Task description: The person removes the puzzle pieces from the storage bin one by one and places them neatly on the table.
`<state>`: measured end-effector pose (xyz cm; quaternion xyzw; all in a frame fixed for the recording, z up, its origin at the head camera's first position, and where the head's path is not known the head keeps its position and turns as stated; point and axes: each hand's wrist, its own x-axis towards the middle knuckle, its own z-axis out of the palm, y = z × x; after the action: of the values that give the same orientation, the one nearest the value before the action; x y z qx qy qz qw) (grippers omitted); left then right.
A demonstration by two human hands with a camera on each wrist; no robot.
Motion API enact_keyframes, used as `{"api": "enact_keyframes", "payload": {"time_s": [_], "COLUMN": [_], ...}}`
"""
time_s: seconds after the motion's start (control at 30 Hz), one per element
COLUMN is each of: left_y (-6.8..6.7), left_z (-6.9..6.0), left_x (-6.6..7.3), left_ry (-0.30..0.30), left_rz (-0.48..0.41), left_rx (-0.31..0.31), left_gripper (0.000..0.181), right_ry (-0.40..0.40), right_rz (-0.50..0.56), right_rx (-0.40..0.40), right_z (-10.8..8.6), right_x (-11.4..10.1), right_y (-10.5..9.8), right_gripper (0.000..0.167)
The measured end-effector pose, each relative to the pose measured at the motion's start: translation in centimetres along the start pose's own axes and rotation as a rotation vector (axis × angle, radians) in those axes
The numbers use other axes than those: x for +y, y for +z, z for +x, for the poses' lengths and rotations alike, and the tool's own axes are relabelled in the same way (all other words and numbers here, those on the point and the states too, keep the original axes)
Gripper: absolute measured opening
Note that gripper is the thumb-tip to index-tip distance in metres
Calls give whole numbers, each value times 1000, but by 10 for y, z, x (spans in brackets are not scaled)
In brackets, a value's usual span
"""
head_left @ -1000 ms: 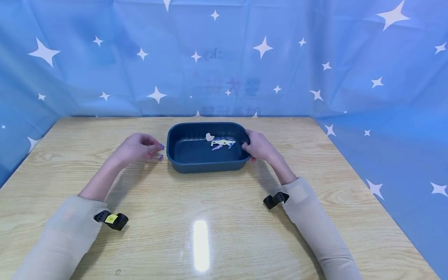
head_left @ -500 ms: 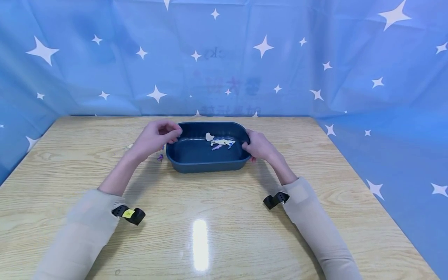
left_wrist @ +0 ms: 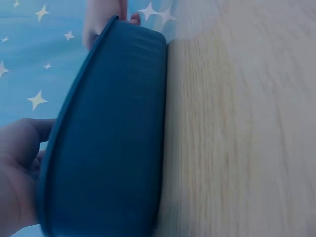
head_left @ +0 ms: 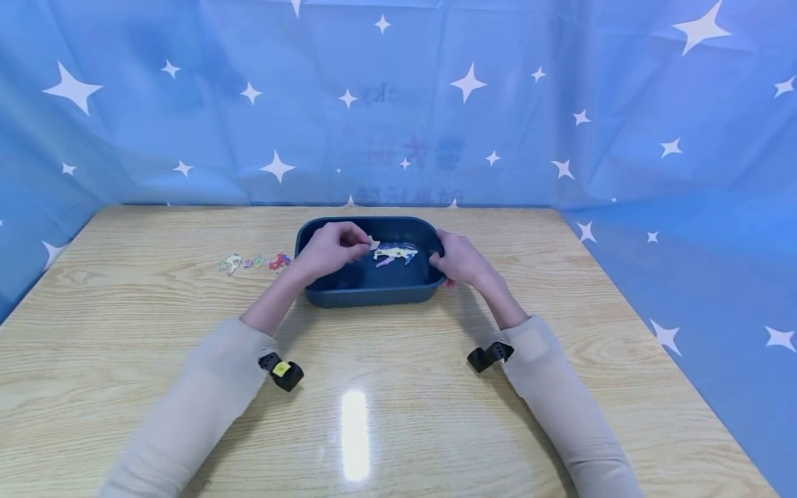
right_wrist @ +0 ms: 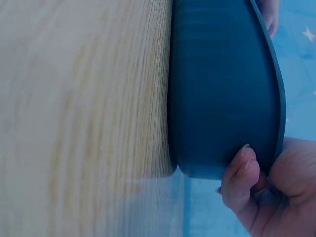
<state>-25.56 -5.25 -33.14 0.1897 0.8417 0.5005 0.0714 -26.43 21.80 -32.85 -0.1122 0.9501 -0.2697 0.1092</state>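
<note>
A dark blue oblong basin [head_left: 367,297] stands on the table towards the back. My left hand [head_left: 328,250] reaches over its left side, fingers bent, the tips at a small flat white piece [head_left: 375,243] inside. Whether they pinch that piece or only touch it I cannot tell. My right hand [head_left: 462,259] grips the basin's right end, thumb over the rim and fingers under the outside, as the right wrist view shows of the hand [right_wrist: 274,192]. Next to the white piece lie flat cream, blue and purple pieces [head_left: 396,254]. The basin wall hides my left fingertips in the left wrist view.
Left of the basin, several small colourful flat pieces lie in a row on the wooden table [head_left: 398,415], among them a cream one [head_left: 233,263] and a red one [head_left: 278,261]. A blue curtain [head_left: 398,124] with white stars rises behind.
My left hand has moved right, from the small pieces left of the basin, over the rim and in towards the white piece. The row of pieces is uncovered. My right hand keeps its grip.
</note>
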Motion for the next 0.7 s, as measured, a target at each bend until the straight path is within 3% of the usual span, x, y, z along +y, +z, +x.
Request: {"api": "enact_keyframes", "payload": {"time_s": [0.23,0.6,0.7], "left_y": [15,34,38], "left_z": [18,41,44], "left_x": [-3,-1,0], "left_ry": [-19,-47,-81], "left_rz": [81,255,307], "left_rx": [16,-74,-83], "left_gripper": [18,17,16], "right_ry": [-10,2,3], "right_rz": [1,12,3], "right_rx": [5,0,-3], "right_z": [1,0,0], "right_x": [2,0,0], "right_y": [1,1,1], "right_gripper": [64,64,64]}}
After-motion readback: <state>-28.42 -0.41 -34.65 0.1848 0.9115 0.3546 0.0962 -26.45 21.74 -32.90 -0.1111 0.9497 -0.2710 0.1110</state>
